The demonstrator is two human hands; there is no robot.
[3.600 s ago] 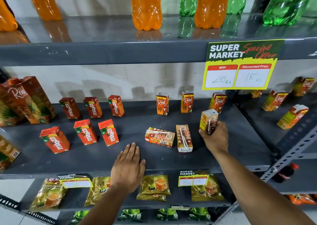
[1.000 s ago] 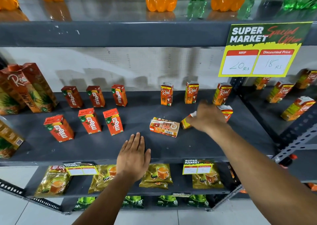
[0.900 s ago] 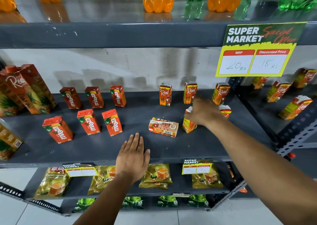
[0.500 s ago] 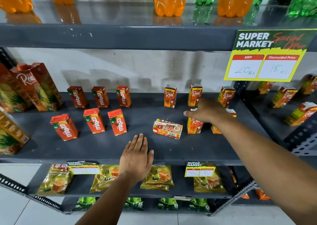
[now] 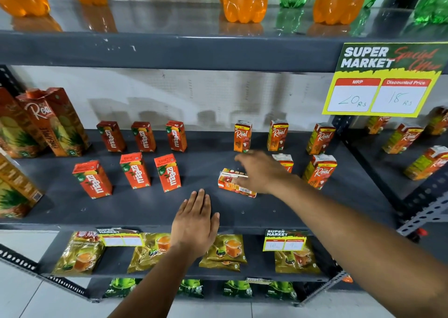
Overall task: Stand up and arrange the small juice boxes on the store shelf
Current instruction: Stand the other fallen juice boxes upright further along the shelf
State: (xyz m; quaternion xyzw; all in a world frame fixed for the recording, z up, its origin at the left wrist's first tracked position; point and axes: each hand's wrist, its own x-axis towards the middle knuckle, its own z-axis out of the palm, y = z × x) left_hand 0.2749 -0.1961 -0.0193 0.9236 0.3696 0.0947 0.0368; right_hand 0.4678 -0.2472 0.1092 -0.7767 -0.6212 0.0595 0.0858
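Note:
One small Real juice box (image 5: 232,183) lies flat on the grey middle shelf (image 5: 135,206). My right hand (image 5: 260,171) hovers over its right half with fingers spread and blurred; whether it touches the box I cannot tell. Behind my hand stands another Real box (image 5: 284,161), partly hidden, and one more (image 5: 320,171) stands to its right. Three Real boxes (image 5: 242,136) stand in the back row. My left hand (image 5: 195,223) rests flat and open on the shelf's front edge.
Several red Maaza boxes (image 5: 135,169) stand in two rows on the left. Tall Real cartons (image 5: 55,121) fill the far left. A yellow price sign (image 5: 385,80) hangs from the upper shelf. Tea packets (image 5: 225,251) lie on the shelf below.
My right hand let go of the box it stood up in the second row and moved left and down over the lying box. My left hand stayed put.

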